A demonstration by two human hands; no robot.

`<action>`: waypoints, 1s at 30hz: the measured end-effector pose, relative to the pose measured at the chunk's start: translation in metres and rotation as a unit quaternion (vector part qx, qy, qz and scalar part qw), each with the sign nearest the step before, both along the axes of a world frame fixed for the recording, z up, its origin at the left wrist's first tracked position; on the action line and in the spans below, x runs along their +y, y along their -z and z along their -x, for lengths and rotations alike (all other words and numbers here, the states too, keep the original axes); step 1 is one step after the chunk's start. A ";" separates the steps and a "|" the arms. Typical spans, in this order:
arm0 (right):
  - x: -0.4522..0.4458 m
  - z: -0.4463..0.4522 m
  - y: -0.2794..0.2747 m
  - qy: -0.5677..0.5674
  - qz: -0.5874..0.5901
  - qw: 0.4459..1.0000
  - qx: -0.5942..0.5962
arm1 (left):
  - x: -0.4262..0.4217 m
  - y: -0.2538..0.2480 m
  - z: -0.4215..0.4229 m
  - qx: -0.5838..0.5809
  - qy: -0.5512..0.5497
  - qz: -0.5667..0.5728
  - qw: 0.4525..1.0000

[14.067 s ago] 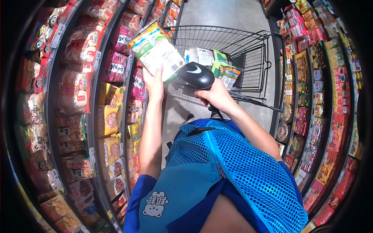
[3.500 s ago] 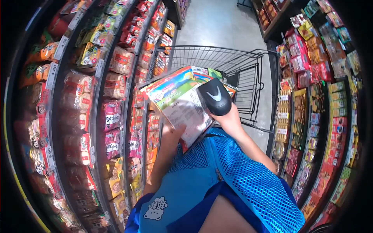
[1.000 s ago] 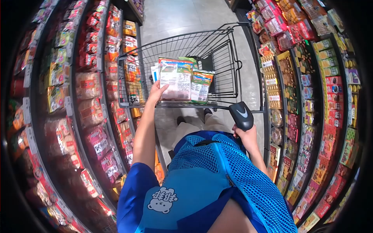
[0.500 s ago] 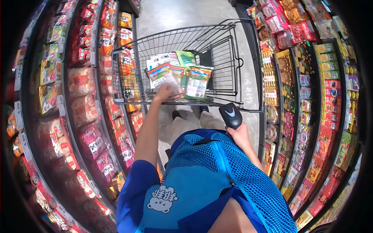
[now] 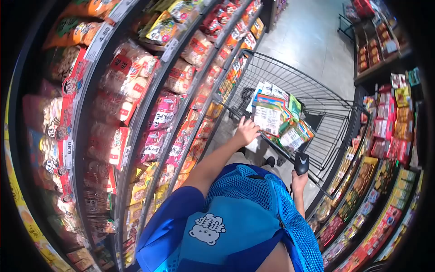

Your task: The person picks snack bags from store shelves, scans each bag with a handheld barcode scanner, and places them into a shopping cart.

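Observation:
My left hand (image 5: 247, 131) is at the near edge of a black wire shopping cart (image 5: 333, 102), with its fingers apart beside a white-backed snack packet (image 5: 267, 119). Several more packets lie together in the cart, among them a green one (image 5: 294, 107) and one with an orange edge (image 5: 297, 135). Closed around its grip, my right hand (image 5: 299, 181) holds a black barcode scanner (image 5: 302, 163) just over the cart's near right corner.
Shelves of bagged snacks (image 5: 131, 72) run close along the left, with price tags (image 5: 69, 154) on their edges. More packaged-food shelves (image 5: 362, 199) stand on the right. Grey floor (image 5: 308, 34) stretches beyond the cart, and a wooden display rack (image 5: 378, 50) is at far right.
The view has turned left, so the cart sits further right and slanted. My left hand has come off the packet, its fingers now spread. The scanner stays in my right hand.

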State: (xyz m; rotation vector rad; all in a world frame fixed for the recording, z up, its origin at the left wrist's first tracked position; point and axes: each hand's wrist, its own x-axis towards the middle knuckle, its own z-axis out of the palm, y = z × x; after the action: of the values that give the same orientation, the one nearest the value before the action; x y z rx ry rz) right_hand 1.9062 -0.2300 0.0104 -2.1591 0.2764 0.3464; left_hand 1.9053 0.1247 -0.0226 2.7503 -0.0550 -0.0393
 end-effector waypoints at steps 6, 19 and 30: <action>0.000 -0.012 0.021 0.019 0.007 0.997 -0.072 | 0.010 0.015 -0.015 0.015 0.007 -0.008 1.000; 0.028 -0.134 -0.025 0.008 0.066 0.998 0.019 | 0.011 0.011 -0.142 0.124 0.005 -0.005 0.992; 0.030 -0.262 -0.011 -0.044 0.071 0.996 0.017 | 0.021 -0.006 -0.237 0.090 -0.036 0.049 0.994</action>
State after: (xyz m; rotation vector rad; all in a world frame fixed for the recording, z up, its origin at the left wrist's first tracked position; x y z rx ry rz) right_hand 2.1679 -0.2000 0.0210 -2.3109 0.2322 0.4246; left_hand 2.1425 0.1460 -0.0164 2.6368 0.0893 -0.2573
